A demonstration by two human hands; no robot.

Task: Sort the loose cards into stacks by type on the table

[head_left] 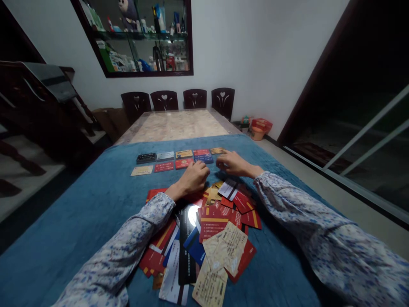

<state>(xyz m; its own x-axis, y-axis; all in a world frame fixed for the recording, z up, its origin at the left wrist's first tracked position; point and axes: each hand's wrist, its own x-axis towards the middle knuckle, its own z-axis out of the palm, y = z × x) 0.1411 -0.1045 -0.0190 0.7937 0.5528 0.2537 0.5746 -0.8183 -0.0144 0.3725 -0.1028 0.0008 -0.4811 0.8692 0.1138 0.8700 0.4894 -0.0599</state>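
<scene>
Multicoloured card heap (pixel 211 229) mostly nearside of hands (pixel 194 177) (pixel 234 163).

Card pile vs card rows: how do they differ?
Order: the pile is jumbled, cards overlapping at mixed angles; the rows are set out in two roughly straight lines.
Place: the pile lies nearer the person, between the forearms; the rows lie farther out.
Shared: both sit on the blue cloth, and both include red cards.

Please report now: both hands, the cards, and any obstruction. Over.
Left hand near blue row card, fingers curled, grip unclear. Right hand beside gold row card, grip unclear. Left sleeve hides part of loose card heap.
</scene>
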